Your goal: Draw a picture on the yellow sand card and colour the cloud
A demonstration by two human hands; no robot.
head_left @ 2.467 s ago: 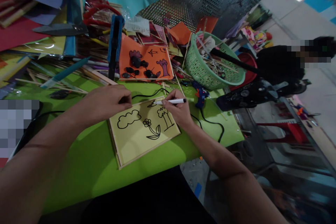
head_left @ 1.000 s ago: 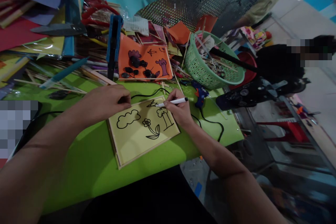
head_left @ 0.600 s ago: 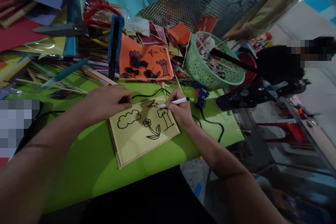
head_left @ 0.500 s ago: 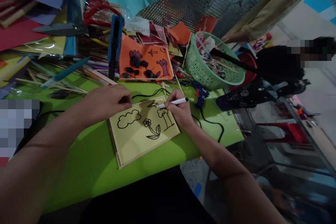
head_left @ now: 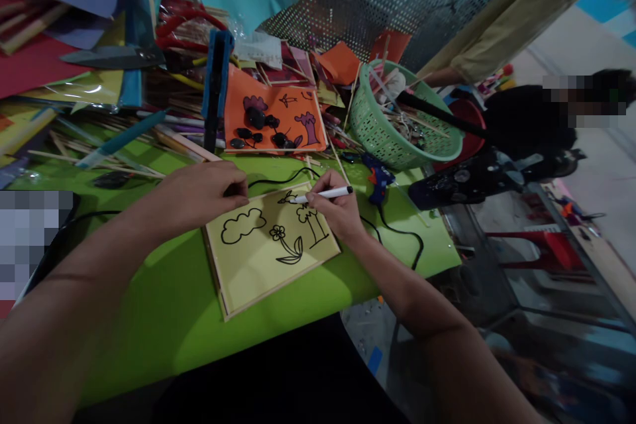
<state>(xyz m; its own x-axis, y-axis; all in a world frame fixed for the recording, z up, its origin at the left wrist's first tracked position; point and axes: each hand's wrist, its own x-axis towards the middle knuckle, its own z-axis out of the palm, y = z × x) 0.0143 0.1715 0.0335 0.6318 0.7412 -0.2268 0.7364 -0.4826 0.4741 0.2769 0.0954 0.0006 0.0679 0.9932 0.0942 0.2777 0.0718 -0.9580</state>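
Observation:
My right hand (head_left: 336,209) pinches a white marker (head_left: 325,194) with a black end, its tip touching the upper right part of a yellow paper (head_left: 248,281). Thin wooden sticks (head_left: 283,291) border the paper. Black line drawings of a cloud (head_left: 243,226), a flower (head_left: 278,232), a tree (head_left: 312,217) and a small bird-like shape (head_left: 285,198) are on it. At the upper left edge of the paper rests my left hand (head_left: 213,189), its fingers curled in loosely, with nothing visible in them.
Behind the paper lies an orange picture (head_left: 298,116) with black stones. A green basket (head_left: 382,126) of odds and ends and a blue glue gun (head_left: 379,182) with a black cord are to the right. Scissors (head_left: 114,57), sticks and coloured papers crowd the left. Another person's sleeve (head_left: 489,33) reaches in behind.
The marker tip and my right hand have shifted slightly left over the bird-like shape. My left hand stays at the paper's edge.

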